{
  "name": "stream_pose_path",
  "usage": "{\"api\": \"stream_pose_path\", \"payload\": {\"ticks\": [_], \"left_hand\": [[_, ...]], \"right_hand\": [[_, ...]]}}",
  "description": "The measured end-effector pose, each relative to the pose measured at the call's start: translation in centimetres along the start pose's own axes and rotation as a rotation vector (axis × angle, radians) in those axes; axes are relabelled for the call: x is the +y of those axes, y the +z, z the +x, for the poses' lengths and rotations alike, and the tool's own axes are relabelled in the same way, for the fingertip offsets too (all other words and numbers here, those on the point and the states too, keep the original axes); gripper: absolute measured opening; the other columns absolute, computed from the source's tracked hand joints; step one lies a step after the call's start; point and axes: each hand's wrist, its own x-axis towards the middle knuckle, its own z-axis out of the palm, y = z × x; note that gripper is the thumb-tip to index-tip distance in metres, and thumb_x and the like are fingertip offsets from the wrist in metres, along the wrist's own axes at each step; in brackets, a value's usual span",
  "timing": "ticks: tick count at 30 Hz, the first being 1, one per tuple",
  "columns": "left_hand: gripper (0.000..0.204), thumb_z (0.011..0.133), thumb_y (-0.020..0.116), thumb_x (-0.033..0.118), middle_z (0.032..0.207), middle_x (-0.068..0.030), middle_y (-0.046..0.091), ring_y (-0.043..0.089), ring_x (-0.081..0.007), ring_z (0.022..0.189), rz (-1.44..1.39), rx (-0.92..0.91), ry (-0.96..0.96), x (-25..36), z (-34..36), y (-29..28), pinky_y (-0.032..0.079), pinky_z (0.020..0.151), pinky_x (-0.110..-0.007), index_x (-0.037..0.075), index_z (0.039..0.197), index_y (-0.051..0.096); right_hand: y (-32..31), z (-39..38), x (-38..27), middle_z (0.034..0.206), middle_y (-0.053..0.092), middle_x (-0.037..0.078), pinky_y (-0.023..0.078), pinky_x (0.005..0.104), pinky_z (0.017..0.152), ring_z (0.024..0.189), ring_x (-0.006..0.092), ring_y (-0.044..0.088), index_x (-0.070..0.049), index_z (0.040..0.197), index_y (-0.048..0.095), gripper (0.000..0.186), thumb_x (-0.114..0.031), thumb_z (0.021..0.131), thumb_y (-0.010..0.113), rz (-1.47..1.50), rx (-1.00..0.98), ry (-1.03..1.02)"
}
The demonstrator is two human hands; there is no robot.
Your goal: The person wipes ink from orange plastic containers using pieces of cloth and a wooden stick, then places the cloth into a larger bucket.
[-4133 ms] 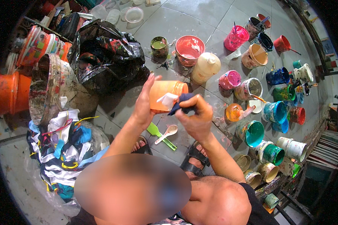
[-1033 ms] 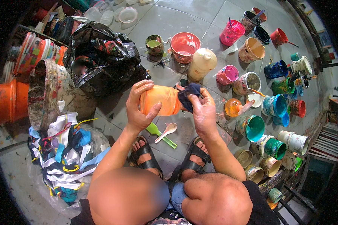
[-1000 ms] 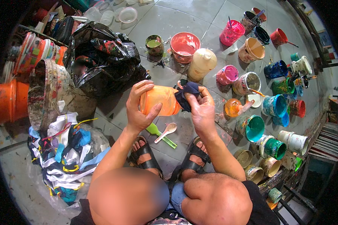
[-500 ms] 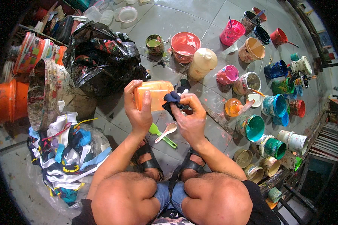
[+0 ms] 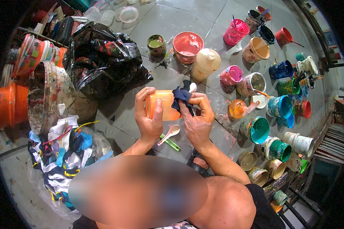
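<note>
My left hand [image 5: 150, 120] grips an orange translucent plastic container [image 5: 168, 111] held on its side in front of me. My right hand [image 5: 197, 124], fingers bent, presses a dark navy cloth [image 5: 179, 97] against the container's right end; a white piece [image 5: 192, 87] pokes out behind the cloth. On the floor just below my hands a white spoon [image 5: 174, 130] lies across a green plastic utensil [image 5: 174, 145]. An orange bottle [image 5: 236, 109] lies right of my right hand, and a cream bottle [image 5: 205, 65] stands beyond the cloth.
Many paint pots [image 5: 279, 107] cover the right side of the tiled floor. A red bucket [image 5: 179, 55] and a stained cup [image 5: 156, 49] stand ahead. At left are a black plastic bag [image 5: 103, 65], a dirty bucket [image 5: 42, 107], orange tubs [image 5: 7, 107] and heaped fabric scraps [image 5: 61, 156].
Both hands have lowered compared with the oldest frame. Since half a second ago they shifted slightly right with the container, and the cloth still covers its right end.
</note>
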Motion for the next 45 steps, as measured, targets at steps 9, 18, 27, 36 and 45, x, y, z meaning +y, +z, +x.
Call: {"api": "stream_pose_path", "payload": {"ticks": [9,18,27,36,45], "left_hand": [[0.031,0.102,0.058,0.02,0.119,-0.0084,0.058,0.055,-0.0137,0.105,-0.235,0.122,-0.28,1.6,1.2,0.7,0.045,0.094,-0.03,0.002,0.128,0.054],[0.028,0.103,0.053,0.019,0.12,-0.0081,0.059,0.056,-0.016,0.11,-0.102,0.088,-0.128,0.3,0.2,0.4,0.045,0.1,-0.032,0.004,0.127,0.055],[0.033,0.105,0.051,0.031,0.118,-0.0058,0.061,0.06,-0.0175,0.109,-0.56,0.202,-0.88,0.1,1.4,0.1,0.049,0.096,-0.033,0.007,0.126,0.056],[0.032,0.104,0.054,0.027,0.114,-0.0028,0.063,0.06,-0.0132,0.104,-0.47,0.167,-0.694,0.8,1.8,0.5,0.048,0.094,-0.029,0.004,0.125,0.061],[0.033,0.103,0.059,0.024,0.111,-0.0058,0.064,0.058,-0.0095,0.1,-0.327,0.036,-0.437,0.4,2.2,-1.1,0.048,0.09,-0.027,0.0,0.124,0.063]], "right_hand": [[0.8,-0.9,0.2,0.104,0.06,0.008,0.046,0.0256,0.08,0.093,0.0135,0.057,-0.001,0.09,0.057,0.017,0.001,0.091,0.074,0.145,0.005,0.006],[0.8,-0.1,-0.1,0.097,0.062,0.003,0.044,0.0227,0.074,0.084,0.0069,0.054,-0.002,0.093,0.057,0.016,-0.002,0.092,0.073,0.178,-0.046,0.256],[0.8,-1.2,2.1,0.108,0.067,0.017,0.053,0.0387,0.089,0.099,0.0287,0.067,-0.003,0.094,0.053,0.027,0.004,0.083,0.077,0.043,-0.075,-0.259],[0.2,-1.5,3.1,0.1,0.069,0.014,0.054,0.0377,0.089,0.095,0.0245,0.068,-0.003,0.092,0.055,0.027,0.002,0.083,0.079,0.047,-0.058,-0.251],[-0.9,0.1,1.0,0.095,0.067,0.001,0.053,0.0257,0.083,0.089,0.0081,0.062,-0.005,0.089,0.06,0.024,0.008,0.083,0.079,0.42,-0.212,0.37]]}}
